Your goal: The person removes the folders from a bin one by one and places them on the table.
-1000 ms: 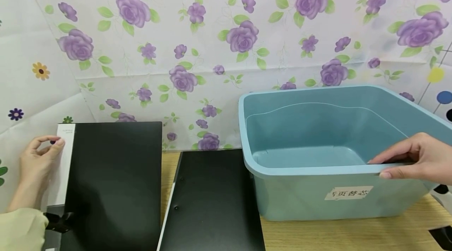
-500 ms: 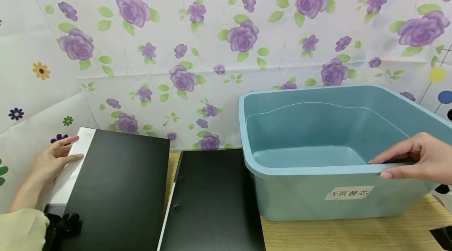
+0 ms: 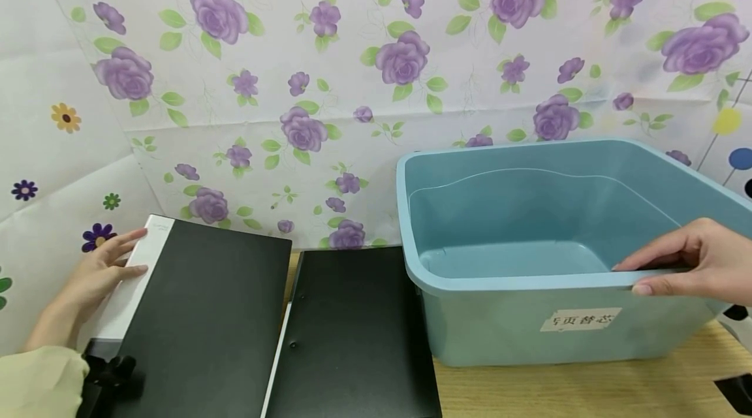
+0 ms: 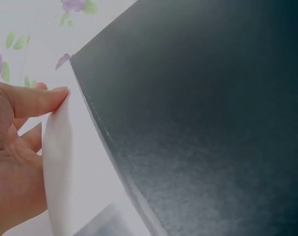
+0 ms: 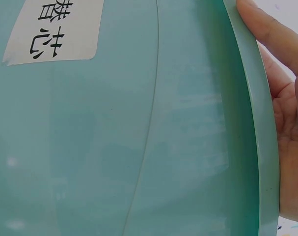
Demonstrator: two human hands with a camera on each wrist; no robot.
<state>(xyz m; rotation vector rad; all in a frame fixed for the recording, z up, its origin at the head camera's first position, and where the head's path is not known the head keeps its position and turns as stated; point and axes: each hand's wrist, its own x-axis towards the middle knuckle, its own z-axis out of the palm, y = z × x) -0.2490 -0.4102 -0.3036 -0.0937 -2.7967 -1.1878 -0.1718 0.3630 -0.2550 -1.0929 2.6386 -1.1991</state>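
Observation:
My left hand (image 3: 96,277) holds a black binder (image 3: 205,320) by its white spine, at the left of the head view. The binder leans with its top tilted to the right. In the left wrist view, my thumb lies on the white spine (image 4: 87,162) and the other fingers are partly hidden by it. At the right, my right hand (image 3: 699,264) pinches the front rim of a blue-green plastic tub (image 3: 499,326), fingers inside and thumb outside. A paper label (image 3: 581,319) with handwritten characters is stuck to the tub's front. No objects show inside the tub.
A second black binder (image 3: 358,333) lies on the wooden table (image 3: 529,392) between the held binder and the tub, close against the tub's left side. Flower-patterned sheeting (image 3: 352,32) covers the wall behind. A dark wrist mount (image 3: 108,372) sits on my left wrist.
The binder in my left hand has swung from nearly upright to a rightward tilt and moved right, closer to the second binder. My right hand and the tub have stayed put.

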